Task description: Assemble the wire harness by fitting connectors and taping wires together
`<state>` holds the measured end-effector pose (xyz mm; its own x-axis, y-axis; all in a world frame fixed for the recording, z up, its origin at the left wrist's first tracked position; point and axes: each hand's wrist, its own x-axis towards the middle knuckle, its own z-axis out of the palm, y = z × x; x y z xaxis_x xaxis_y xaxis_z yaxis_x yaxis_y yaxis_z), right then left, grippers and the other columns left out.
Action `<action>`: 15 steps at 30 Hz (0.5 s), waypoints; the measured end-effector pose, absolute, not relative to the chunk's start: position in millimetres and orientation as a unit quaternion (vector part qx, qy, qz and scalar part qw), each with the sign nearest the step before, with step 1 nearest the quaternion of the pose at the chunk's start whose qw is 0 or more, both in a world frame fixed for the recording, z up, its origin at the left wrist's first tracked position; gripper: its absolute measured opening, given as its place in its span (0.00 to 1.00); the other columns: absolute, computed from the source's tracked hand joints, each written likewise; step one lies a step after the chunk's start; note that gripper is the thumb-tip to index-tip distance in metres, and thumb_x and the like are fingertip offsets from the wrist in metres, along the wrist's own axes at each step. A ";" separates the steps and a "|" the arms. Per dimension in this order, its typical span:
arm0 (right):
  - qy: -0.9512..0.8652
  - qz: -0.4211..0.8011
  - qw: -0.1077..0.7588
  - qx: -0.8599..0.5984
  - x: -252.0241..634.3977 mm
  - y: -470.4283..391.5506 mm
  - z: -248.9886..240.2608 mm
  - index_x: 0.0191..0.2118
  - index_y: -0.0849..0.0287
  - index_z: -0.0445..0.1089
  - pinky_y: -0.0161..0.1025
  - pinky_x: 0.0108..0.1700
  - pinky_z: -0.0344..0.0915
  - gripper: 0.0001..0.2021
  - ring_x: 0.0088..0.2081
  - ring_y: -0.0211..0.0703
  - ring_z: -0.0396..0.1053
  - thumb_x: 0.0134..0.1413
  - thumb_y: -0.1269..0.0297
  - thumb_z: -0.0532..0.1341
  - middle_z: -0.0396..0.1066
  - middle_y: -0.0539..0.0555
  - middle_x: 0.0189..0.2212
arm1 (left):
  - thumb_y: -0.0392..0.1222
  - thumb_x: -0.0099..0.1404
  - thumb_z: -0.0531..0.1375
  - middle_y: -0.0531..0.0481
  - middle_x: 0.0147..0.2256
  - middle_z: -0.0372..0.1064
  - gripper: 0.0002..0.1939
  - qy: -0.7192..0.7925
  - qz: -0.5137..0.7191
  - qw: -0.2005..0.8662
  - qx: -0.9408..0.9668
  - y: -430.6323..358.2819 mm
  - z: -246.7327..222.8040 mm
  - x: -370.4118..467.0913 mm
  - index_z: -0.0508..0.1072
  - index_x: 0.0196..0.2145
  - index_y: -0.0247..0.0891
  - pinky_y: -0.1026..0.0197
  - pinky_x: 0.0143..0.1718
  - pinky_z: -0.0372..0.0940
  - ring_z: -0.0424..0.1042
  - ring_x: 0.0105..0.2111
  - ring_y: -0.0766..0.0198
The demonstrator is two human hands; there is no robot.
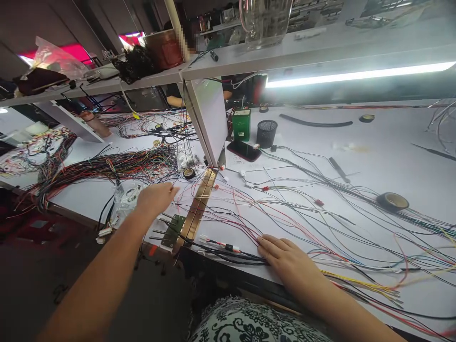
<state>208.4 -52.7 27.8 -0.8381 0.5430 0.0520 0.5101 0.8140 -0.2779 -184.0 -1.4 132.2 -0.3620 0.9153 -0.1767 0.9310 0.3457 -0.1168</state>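
My left hand is closed just left of the brass strip, its fingers round thin wire ends that run right across the strip. My right hand lies flat, fingers stretched out, on red and black wires near the table's front edge. Black sleeved cables with white connectors pass beside its fingertips. Below my left hand, a green plate with metal rods sits at the table edge. Long loose wires with small red connectors spread over the white table.
A thick wire bundle lies at the left. Behind are a green box, a mesh cup and a phone. A tape roll rests at the right. An upright panel supports the shelf; a person's arm shows behind.
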 end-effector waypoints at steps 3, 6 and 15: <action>-0.956 0.115 0.059 -0.262 206.9 -54.4 31.0 0.56 0.59 0.66 0.48 0.54 0.63 0.19 0.59 0.51 0.60 0.59 0.74 0.57 0.62 0.54 0.60 | 0.49 0.68 0.48 0.44 0.43 0.74 0.18 0.658 -0.007 0.050 0.751 -21.8 127.9 -111.5 0.74 0.42 0.40 0.53 0.50 0.60 0.69 0.46 0.53; -0.962 0.101 0.073 -0.244 207.4 -56.6 32.0 0.55 0.60 0.65 0.47 0.53 0.63 0.18 0.59 0.51 0.59 0.61 0.74 0.55 0.58 0.55 0.62 | 0.45 0.69 0.50 0.46 0.59 0.62 0.20 0.461 0.003 0.091 0.882 -44.6 99.8 -51.9 0.65 0.56 0.41 0.53 0.60 0.50 0.58 0.59 0.57; -0.927 0.161 0.089 -0.328 218.8 -63.8 28.7 0.58 0.51 0.61 0.46 0.49 0.65 0.23 0.50 0.49 0.66 0.59 0.75 0.55 0.66 0.56 0.54 | 0.58 0.69 0.46 0.45 0.67 0.43 0.30 0.425 -0.004 0.147 0.893 -70.7 35.1 -29.8 0.53 0.64 0.43 0.49 0.64 0.40 0.41 0.66 0.57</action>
